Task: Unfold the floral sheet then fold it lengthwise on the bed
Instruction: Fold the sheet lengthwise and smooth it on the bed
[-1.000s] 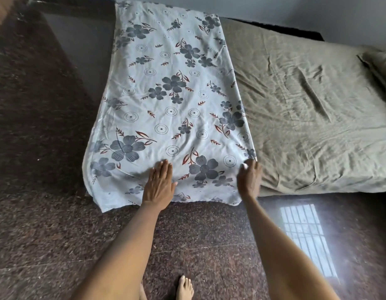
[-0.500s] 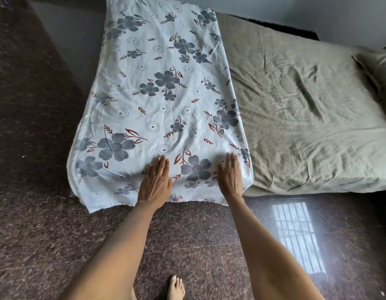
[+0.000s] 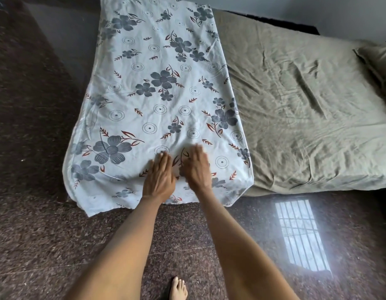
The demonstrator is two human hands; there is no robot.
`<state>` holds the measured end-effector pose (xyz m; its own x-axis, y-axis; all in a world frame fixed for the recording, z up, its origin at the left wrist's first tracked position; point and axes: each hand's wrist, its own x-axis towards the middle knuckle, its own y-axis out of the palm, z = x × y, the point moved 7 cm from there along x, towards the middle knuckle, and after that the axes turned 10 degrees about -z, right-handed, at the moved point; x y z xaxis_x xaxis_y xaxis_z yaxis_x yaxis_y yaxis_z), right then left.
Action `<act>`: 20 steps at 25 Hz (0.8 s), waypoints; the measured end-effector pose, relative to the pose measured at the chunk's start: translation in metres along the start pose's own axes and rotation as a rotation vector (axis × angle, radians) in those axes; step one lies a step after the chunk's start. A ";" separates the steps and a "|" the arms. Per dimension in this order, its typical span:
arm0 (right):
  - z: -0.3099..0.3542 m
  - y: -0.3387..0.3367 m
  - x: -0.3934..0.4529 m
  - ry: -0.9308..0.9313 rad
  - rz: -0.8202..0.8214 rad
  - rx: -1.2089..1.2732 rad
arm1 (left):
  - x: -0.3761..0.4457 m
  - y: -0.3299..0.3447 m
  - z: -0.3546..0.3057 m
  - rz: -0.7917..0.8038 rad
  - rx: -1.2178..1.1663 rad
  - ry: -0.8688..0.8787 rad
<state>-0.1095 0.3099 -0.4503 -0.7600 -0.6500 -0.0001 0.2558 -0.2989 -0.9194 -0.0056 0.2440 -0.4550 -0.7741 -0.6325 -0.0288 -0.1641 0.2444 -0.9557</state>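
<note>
Right hand (image 3: 196, 167) moved left, floral sheet (image 3: 157, 100) lengthwise away

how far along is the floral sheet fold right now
Mostly done, it seems: the floral sheet already lies as a long narrow strip along the left side of the bed, its near end hanging over the edge. In hand: the left hand and right hand lie flat, side by side, on the near end, apparently smoothing it. Left: perhaps flattening the remaining wrinkles; whether another fold follows cannot be told.
</note>
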 end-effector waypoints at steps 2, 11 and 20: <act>0.028 0.016 -0.004 -0.064 0.071 0.003 | 0.001 0.003 -0.001 -0.012 0.010 0.057; -0.093 -0.031 0.003 0.372 -0.055 -0.163 | -0.017 -0.030 0.130 -0.215 -0.025 -0.579; -0.078 -0.048 -0.011 0.673 -0.010 0.013 | -0.044 -0.053 0.146 -0.153 -0.165 -0.817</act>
<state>-0.1602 0.3861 -0.4370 -0.9679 -0.0710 -0.2410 0.2510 -0.3140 -0.9156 0.1263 0.1517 -0.4461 -0.0613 -0.9842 -0.1662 -0.3675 0.1771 -0.9130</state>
